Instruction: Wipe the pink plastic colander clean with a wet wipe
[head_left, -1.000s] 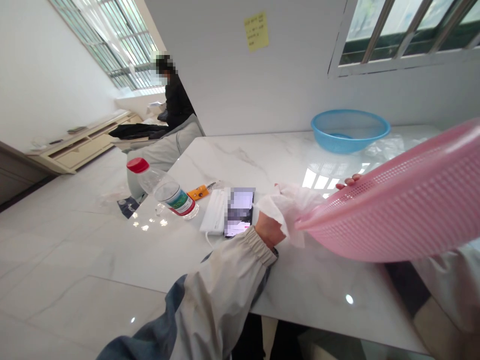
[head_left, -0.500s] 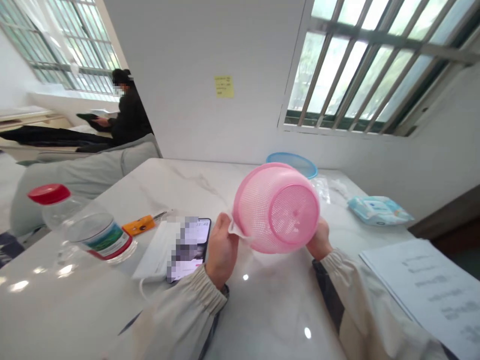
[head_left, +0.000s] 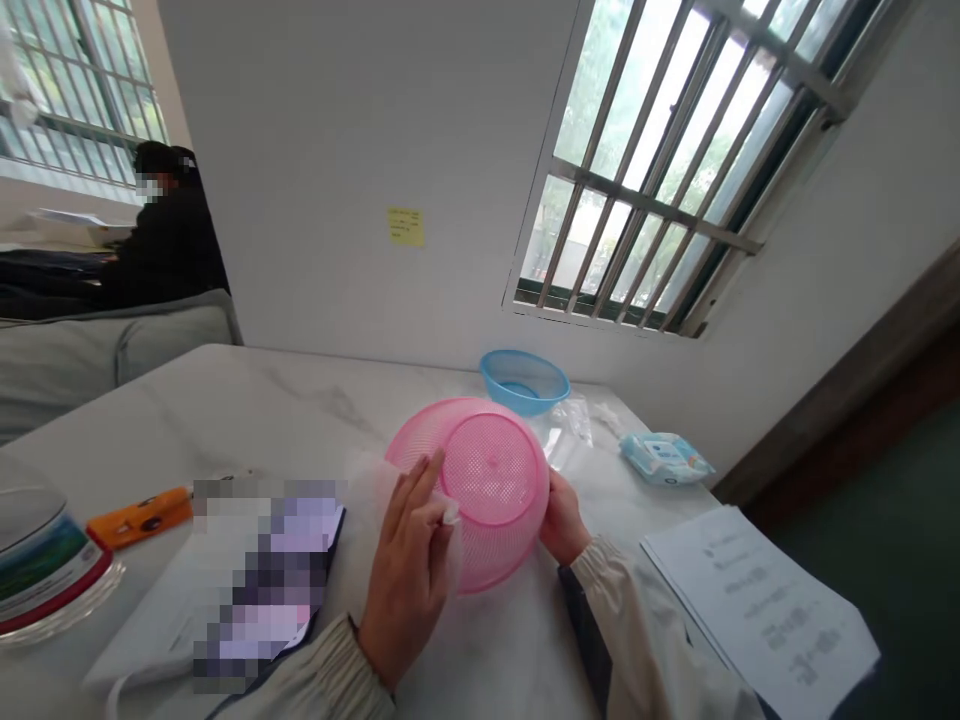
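Note:
A pink mesh basket (head_left: 496, 470) is held up above the table, tilted so that its round base faces me. My right hand (head_left: 564, 520) grips its right side, the fingers partly hidden behind it. At the basket's lower left, my left hand (head_left: 409, 565) pinches a thin white wipe (head_left: 452, 530) against the mesh. Two of its fingers stretch up along the basket's wall. Part of the wipe is hidden by the hand.
Behind the basket stands a blue basin (head_left: 525, 383) beside clear plastic wrap (head_left: 574, 420). A wipes pack (head_left: 666, 458) and printed sheets (head_left: 757, 600) lie right. Leftward are a phone (head_left: 281, 580), an orange tool (head_left: 142, 517) and a plastic bottle (head_left: 45, 570). A person (head_left: 169, 235) sits beyond.
My left hand has shifted from the basket's left rim onto its outer wall with the wipe. The basket has turned its base more toward me. The view has swung right.

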